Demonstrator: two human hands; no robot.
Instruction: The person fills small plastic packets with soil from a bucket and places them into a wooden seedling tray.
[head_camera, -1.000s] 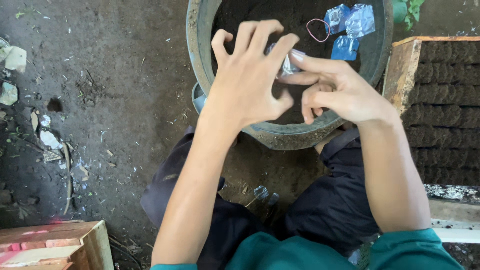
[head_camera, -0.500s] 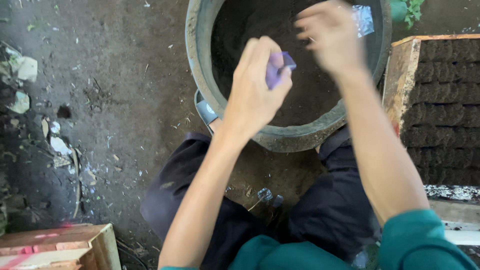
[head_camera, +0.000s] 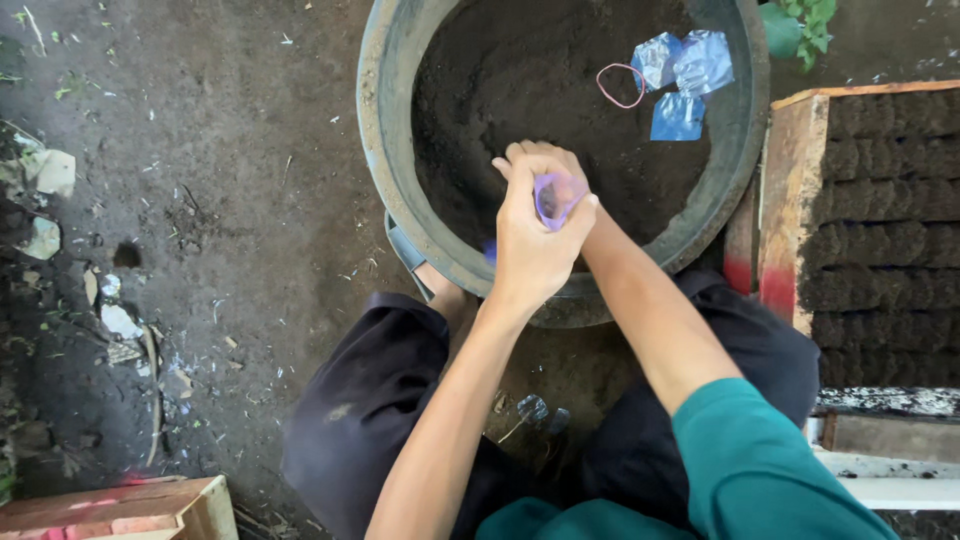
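Far left, 9 o'clock: bare packed ground (head_camera: 230, 200), dark and gritty, littered with pale scraps of plastic (head_camera: 52, 172) and stone chips. At 7 o'clock, the corner of a wooden crate (head_camera: 150, 505), reddish along its top edge.

Centre, 12 o'clock: a round grey basin (head_camera: 385, 130), thick-rimmed and scuffed, filled with fine dark soil (head_camera: 520, 90). It sits directly ahead of the seated person's knees, likely so both arms reach it without leaning.

Left hand (head_camera: 530, 245) over the near rim of the basin, at about 6 o'clock on it. Fingers curled close around a small purple plastic bag (head_camera: 553, 195), thin and translucent, its mouth facing up. The grip looks meant to hold the bag's mouth steady over the soil.

Right hand mostly hidden behind the left; only the forearm (head_camera: 650, 310) shows, crossing in from 4 o'clock. Its fingers cannot be told as spread or closed.

Inside the basin at 1 o'clock: a pink rubber band (head_camera: 621, 84) lying as a loop on the soil, just beside three crumpled blue plastic bags (head_camera: 688, 80), glossy, near the far rim.

Right, 3 o'clock: a wooden tray (head_camera: 790, 190) packed with rows of dark soil-filled bags (head_camera: 880, 200).
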